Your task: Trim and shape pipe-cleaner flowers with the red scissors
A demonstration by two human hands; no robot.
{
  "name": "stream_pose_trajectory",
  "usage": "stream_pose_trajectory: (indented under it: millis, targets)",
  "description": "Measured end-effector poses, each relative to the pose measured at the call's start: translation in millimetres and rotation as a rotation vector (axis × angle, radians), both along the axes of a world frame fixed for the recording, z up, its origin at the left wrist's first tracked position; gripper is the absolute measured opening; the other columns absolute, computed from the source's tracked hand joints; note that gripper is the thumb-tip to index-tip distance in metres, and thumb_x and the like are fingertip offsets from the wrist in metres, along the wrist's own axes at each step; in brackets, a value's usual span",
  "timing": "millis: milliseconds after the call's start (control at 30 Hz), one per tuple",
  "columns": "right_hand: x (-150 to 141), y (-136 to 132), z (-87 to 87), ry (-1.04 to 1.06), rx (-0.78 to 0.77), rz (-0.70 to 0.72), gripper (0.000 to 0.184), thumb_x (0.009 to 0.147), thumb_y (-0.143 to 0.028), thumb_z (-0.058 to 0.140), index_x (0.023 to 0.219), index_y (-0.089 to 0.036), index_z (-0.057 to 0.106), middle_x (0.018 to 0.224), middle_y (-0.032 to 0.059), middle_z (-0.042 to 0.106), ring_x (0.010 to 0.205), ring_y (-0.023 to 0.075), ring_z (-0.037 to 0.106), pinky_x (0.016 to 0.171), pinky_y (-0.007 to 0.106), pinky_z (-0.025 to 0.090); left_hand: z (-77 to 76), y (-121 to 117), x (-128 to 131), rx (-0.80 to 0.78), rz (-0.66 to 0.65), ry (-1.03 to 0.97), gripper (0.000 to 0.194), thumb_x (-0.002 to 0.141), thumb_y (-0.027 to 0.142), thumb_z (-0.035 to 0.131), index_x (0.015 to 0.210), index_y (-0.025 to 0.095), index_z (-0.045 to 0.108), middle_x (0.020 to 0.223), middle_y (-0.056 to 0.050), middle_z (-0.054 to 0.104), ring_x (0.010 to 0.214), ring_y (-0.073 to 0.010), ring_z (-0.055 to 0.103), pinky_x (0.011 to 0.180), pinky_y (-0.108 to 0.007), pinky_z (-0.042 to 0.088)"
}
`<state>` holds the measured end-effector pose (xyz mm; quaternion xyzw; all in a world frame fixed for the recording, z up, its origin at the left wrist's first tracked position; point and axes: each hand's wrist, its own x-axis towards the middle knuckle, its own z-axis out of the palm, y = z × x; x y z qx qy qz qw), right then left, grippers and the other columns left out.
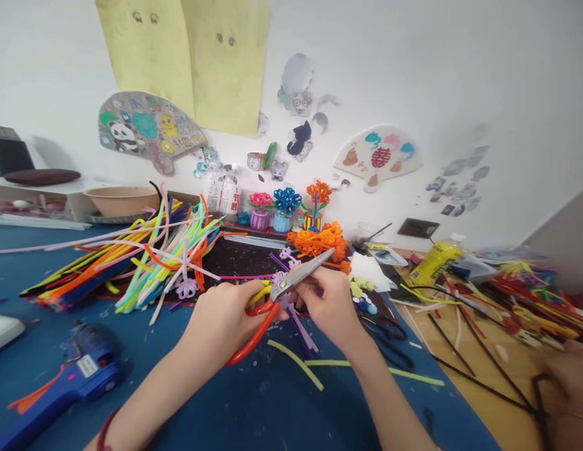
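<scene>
My left hand (223, 319) is wrapped around the red-orange and yellow handles of a pair of scissors (303, 274). The blades look nearly closed and point up and to the right, passing in front of the fingers of my right hand (331, 304). Those fingers are closed in a pinch on a lilac pipe cleaner piece, mostly hidden behind the scissors. Purple pipe cleaner strips (304, 332) hang just below the hands. Small lilac pipe cleaner flowers (286, 254) lie behind them. Pale yellow-green pipe cleaners (296, 364) lie on the blue table nearer me.
At left are a large pile of coloured pipe cleaners (178, 250) and a blue glue gun (84, 369). Pipe cleaner flowers in pots (282, 220) stand by the wall. On the right are black-handled scissors (395, 344), a yellow bottle (435, 260) and another person's hand (567, 382).
</scene>
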<state>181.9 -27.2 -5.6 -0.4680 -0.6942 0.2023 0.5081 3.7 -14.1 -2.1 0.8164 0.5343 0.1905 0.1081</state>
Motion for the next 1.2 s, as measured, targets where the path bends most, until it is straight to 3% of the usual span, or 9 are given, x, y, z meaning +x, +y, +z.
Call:
stream_pose_trajectory:
  millis: [400, 533, 667, 767, 867, 1000, 1067, 1133, 1200]
  targets:
    - [8.0, 1.5, 6.3, 0.514, -0.068, 0.154, 0.013, 0.08, -0.029, 0.067, 0.076, -0.016, 0.066, 0.061, 0.0015, 0.066, 0.049, 0.0124, 0.062, 0.043, 0.022, 0.048, 9.8, 1.8, -3.3, -0.13, -0.176, -0.331, 0.027, 0.076, 0.045, 0.044, 0.065, 0.02, 0.048, 0.056, 0.005, 0.046, 0.053, -0.011, 0.041, 0.051, -0.022, 0.029]
    - [14.5, 1.6, 8.4, 0.575, -0.043, 0.172, 0.012, 0.078, -0.027, 0.069, 0.076, -0.016, 0.068, 0.062, 0.0016, 0.066, 0.049, 0.0121, 0.061, 0.041, 0.021, 0.046, 16.5, 1.0, -8.1, 0.096, 0.085, -0.203, 0.022, 0.072, 0.043, 0.054, 0.073, 0.023, 0.048, 0.061, 0.004, 0.052, 0.058, -0.0146, 0.049, 0.052, -0.023, 0.028]
    - [19.2, -0.5, 13.6, 0.64, -0.023, 0.175, 0.01, 0.077, -0.026, 0.07, 0.073, -0.017, 0.068, 0.06, 0.0, 0.065, 0.047, 0.0102, 0.06, 0.039, 0.02, 0.044, 25.8, -3.3, -14.8, 0.385, 0.336, -0.089, 0.028, 0.08, 0.048, 0.05, 0.087, 0.021, 0.05, 0.083, -0.005, 0.059, 0.083, -0.026, 0.058, 0.057, -0.027, 0.028]
    - [21.2, -1.8, 16.3, 0.667, -0.017, 0.181, 0.011, 0.075, -0.027, 0.071, 0.072, -0.017, 0.068, 0.059, -0.0008, 0.064, 0.045, 0.01, 0.059, 0.038, 0.019, 0.043, 33.6, -6.8, -18.9, 0.542, 0.409, 0.048, 0.033, 0.083, 0.049, 0.048, 0.091, 0.018, 0.05, 0.096, -0.013, 0.057, 0.105, -0.0362, 0.05, 0.067, -0.032, 0.033]
    - [21.7, -2.5, 16.7, 0.671, -0.028, 0.207, 0.012, 0.075, -0.028, 0.071, 0.072, -0.018, 0.067, 0.06, -0.0009, 0.064, 0.046, 0.0099, 0.059, 0.038, 0.019, 0.042, 35.5, -5.8, -21.0, 0.563, 0.394, 0.137, 0.032, 0.084, 0.047, 0.047, 0.09, 0.016, 0.051, 0.099, -0.015, 0.054, 0.109, -0.0391, 0.047, 0.077, -0.037, 0.036]
    - [19.5, -3.1, 14.9, 0.644, -0.058, 0.221, 0.013, 0.076, -0.03, 0.071, 0.073, -0.017, 0.068, 0.062, 0.0003, 0.065, 0.047, 0.0102, 0.059, 0.039, 0.02, 0.043, 23.2, 2.3, -18.0, 0.415, 0.329, -0.07, 0.033, 0.082, 0.052, 0.048, 0.086, 0.019, 0.049, 0.086, -0.008, 0.057, 0.089, -0.0284, 0.057, 0.066, -0.032, 0.039]
    - [17.3, -2.9, 13.0, 0.619, -0.074, 0.233, 0.013, 0.076, -0.029, 0.071, 0.075, -0.017, 0.07, 0.062, 0.001, 0.065, 0.048, 0.0108, 0.059, 0.039, 0.02, 0.044, 14.5, 4.6, -13.2, 0.163, 0.194, -0.309, 0.032, 0.079, 0.052, 0.053, 0.081, 0.021, 0.049, 0.07, 0.0, 0.055, 0.067, -0.0187, 0.055, 0.057, -0.027, 0.037]
    - [14.5, -2.4, 10.5, 0.594, -0.09, 0.262, 0.011, 0.078, -0.028, 0.07, 0.078, -0.017, 0.071, 0.064, 0.0015, 0.066, 0.05, 0.0109, 0.06, 0.042, 0.02, 0.046, 8.1, 3.4, -7.0, -0.079, -0.013, -0.548, 0.029, 0.079, 0.05, 0.054, 0.083, 0.021, 0.051, 0.065, 0.004, 0.052, 0.059, -0.0131, 0.049, 0.053, -0.024, 0.036]
    - [11.4, -1.8, 7.8, 0.564, -0.113, 0.282, 0.01, 0.079, -0.027, 0.069, 0.079, -0.017, 0.072, 0.066, 0.0017, 0.067, 0.052, 0.0111, 0.061, 0.045, 0.021, 0.048, 5.5, -0.6, -1.6, -0.204, -0.091, -0.708, 0.03, 0.077, 0.049, 0.057, 0.081, 0.021, 0.051, 0.062, 0.005, 0.05, 0.055, -0.0104, 0.045, 0.051, -0.022, 0.036]
